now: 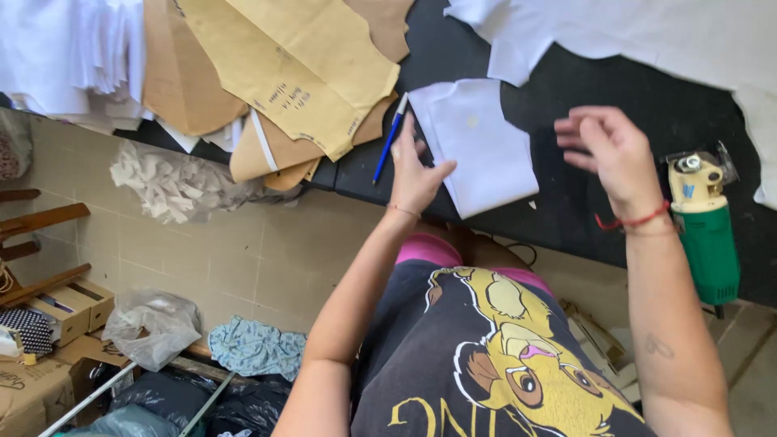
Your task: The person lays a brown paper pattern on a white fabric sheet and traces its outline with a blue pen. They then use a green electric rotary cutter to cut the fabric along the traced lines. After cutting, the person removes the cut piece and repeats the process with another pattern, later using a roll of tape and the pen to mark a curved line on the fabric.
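left hand (414, 174) lies flat pinning the small white cut fabric piece (477, 146) on the black surface (583, 202) mid-frame so it won't slide, right hand (611, 150) hovers open and empty, blue pen (390, 137) beside.

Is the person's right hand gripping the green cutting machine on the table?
No: the right hand hovers open above the black table, apart from the green cutting machine beside the wrist.
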